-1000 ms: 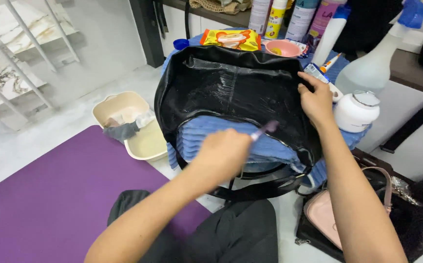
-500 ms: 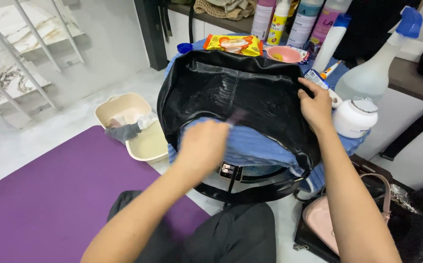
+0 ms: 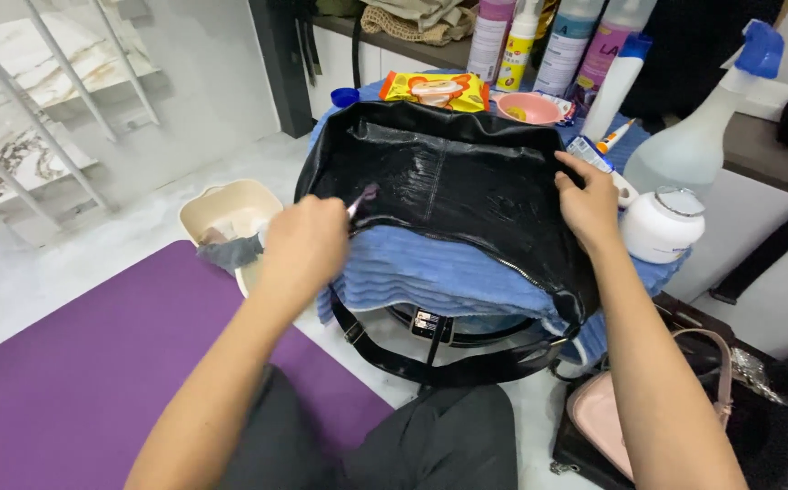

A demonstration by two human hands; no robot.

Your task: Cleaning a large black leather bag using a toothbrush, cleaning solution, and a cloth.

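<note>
Head view, now vs 1 s ago: left hand [image 3: 308, 240] is closed round a small brush [image 3: 363, 194], bristle tip on the near-left part of the black bag [image 3: 467, 191]. Earlier the brush sat further right, approx. mid-bag over the blue towel [image 3: 430, 277]; it has since swept left and slightly farther up the leather. Wet, shiny streaks show on the bag's far-centre panel, so the scrub seems to be working across the surface bit by bit, left edge now getting its turn.

Right hand [image 3: 589, 204] hasn't shifted: fingers spread, mostly open, pressing flat on the bag's right edge, holding nothing but pinning it steady.

Bag lies flat on the towel on a low surface, strap hanging off the near side. Around it: cream tub [image 3: 221, 218] w/ grey rag to the left, white jar [image 3: 662, 227] just right of the bag, spray bottle [image 3: 694, 136] behind the jar, pink bowl [image 3: 526, 107] and orange packet [image 3: 435, 89] at the far edge. Purple mat [image 3: 94, 363] on floor near-left.
</note>
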